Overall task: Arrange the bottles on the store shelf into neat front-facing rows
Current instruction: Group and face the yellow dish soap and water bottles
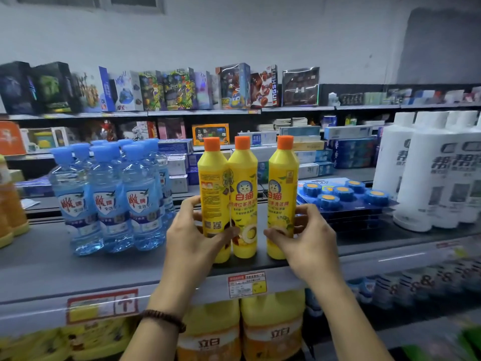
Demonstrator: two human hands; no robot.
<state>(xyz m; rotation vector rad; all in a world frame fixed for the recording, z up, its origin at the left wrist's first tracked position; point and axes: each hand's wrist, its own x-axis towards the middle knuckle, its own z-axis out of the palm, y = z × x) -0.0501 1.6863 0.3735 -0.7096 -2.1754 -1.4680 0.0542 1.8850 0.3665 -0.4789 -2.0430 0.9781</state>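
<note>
- three yellow bottles with orange caps stand upright near the front edge of the grey shelf [52, 269], above a price tag [246, 285] on its lip
- the left hand [192, 238] grips the left yellow bottle [212, 183] low down; its fingers [191, 203] curl round the bottle's left side and the thumb lies across the front; this bottle shows its back label with a printed code
- the middle yellow bottle [243, 183] touches the left one; its cat label faces forward; no hand holds it
- the right hand [309, 241] grips the right yellow bottle [282, 183], thumb on the front, fingers round the right side; the label is turned slightly to the left; a gap parts this bottle from the middle one
- clear blue bottles [109, 199] stand in a cluster to the left; a blue blister pack [343, 194] and tall white bottles [429, 178] sit to the right
- a bead bracelet [164, 317] circles the left wrist; large yellow jugs [273, 324] fill the shelf below
</note>
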